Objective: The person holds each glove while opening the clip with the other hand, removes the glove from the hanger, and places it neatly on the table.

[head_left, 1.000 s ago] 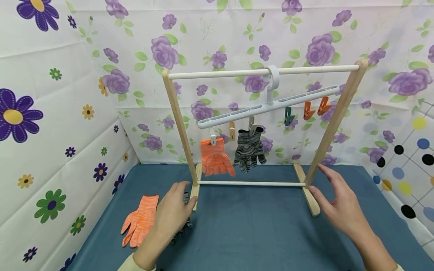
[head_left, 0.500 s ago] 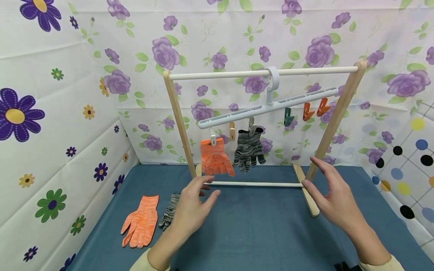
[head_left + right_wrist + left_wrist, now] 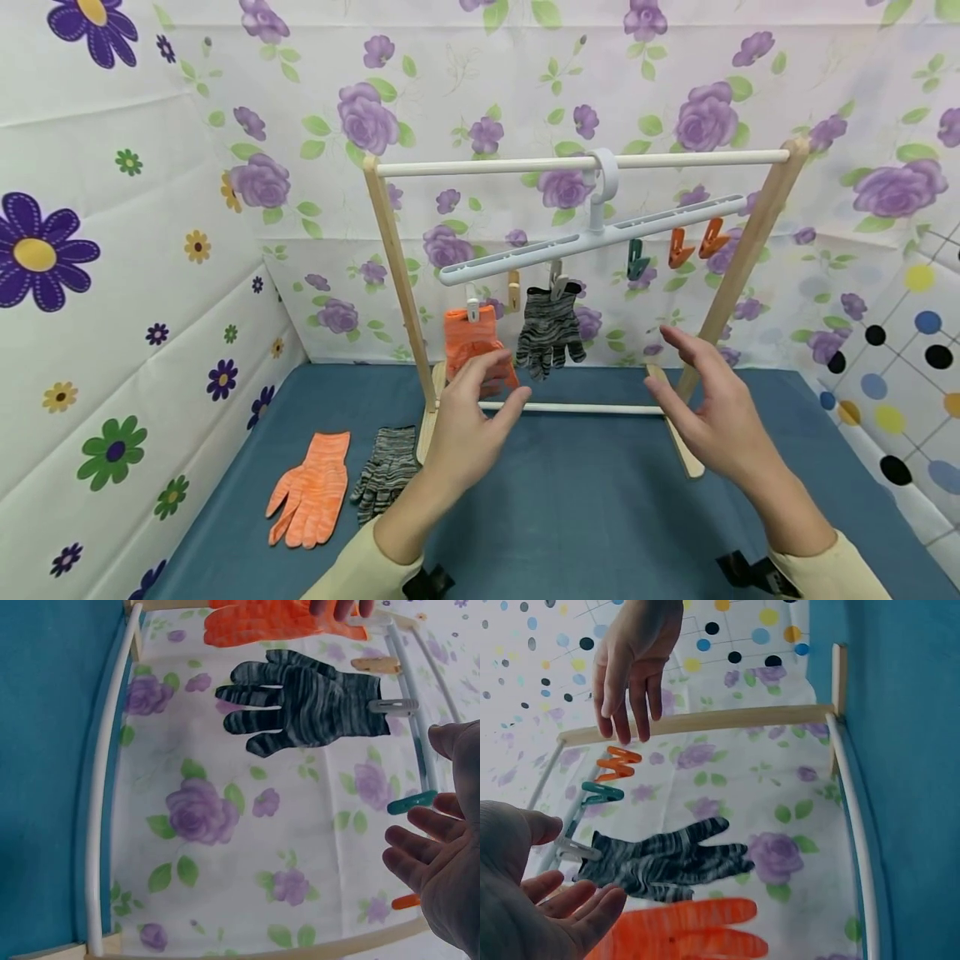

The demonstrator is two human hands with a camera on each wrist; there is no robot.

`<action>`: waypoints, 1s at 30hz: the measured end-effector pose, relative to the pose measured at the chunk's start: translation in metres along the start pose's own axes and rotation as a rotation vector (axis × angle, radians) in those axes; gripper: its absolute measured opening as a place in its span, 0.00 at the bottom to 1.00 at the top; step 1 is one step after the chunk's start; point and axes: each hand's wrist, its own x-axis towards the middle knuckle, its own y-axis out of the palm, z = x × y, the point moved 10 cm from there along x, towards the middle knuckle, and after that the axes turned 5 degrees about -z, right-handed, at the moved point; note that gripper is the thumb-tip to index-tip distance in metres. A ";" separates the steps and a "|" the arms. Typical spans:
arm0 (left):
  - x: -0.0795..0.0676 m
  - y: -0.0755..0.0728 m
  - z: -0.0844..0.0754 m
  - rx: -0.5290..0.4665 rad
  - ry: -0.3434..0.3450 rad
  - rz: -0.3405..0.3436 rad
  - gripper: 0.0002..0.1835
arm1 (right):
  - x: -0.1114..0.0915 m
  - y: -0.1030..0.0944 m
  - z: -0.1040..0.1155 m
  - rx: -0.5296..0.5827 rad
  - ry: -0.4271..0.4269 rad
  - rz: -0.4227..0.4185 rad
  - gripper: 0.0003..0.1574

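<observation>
My left hand is raised in front of the rack with fingers loosely spread, overlapping the hanging orange glove in the head view. My right hand, also empty, is held up before the rack's right post. A white hanger hangs tilted from the top rod, its left end lower. A white clothespin holds the orange glove; a grey clothespin holds a black-and-grey glove. A tan clothespin, a green one and two orange clothespins hang without gloves.
An orange glove and a black-and-grey glove lie flat on the blue tabletop at left. The rack's lower rod runs low between its wooden feet. Flowered sheets surround the table.
My left hand has left the rack's left foot and moved right and up. My right hand has come away from the right post, leftward and up. The rack stays in place.
</observation>
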 end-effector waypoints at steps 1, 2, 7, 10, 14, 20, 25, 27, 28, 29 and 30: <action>0.002 0.002 -0.002 -0.015 0.004 -0.005 0.26 | 0.003 0.001 0.002 0.004 -0.006 0.000 0.48; 0.005 0.004 -0.003 -0.020 0.007 -0.012 0.27 | 0.006 0.002 0.004 0.004 -0.013 -0.001 0.48; 0.015 0.014 -0.008 -0.069 0.009 -0.031 0.30 | 0.021 0.007 0.012 0.016 -0.034 0.010 0.48; 0.020 0.021 -0.006 -0.092 -0.017 -0.039 0.33 | 0.029 0.010 0.016 0.034 -0.042 0.016 0.48; 0.025 0.031 0.002 -0.099 -0.079 -0.039 0.35 | 0.038 0.015 0.020 0.056 -0.048 0.018 0.48; 0.029 0.041 0.010 -0.104 -0.155 -0.043 0.36 | 0.052 0.023 0.021 0.091 -0.028 0.026 0.46; 0.033 0.048 0.017 -0.131 -0.217 -0.050 0.37 | 0.066 0.035 0.020 0.165 -0.002 0.061 0.41; 0.036 0.051 0.021 -0.137 -0.243 -0.050 0.37 | 0.072 0.042 0.019 0.200 0.015 0.086 0.40; 0.037 0.052 0.022 -0.138 -0.253 -0.052 0.37 | 0.076 0.045 0.018 0.220 0.028 0.099 0.39; 0.039 0.054 0.024 -0.140 -0.260 -0.054 0.36 | 0.079 0.049 0.018 0.242 0.044 0.113 0.39; 0.040 0.054 0.025 -0.149 -0.263 -0.058 0.36 | 0.083 0.053 0.017 0.266 0.061 0.128 0.39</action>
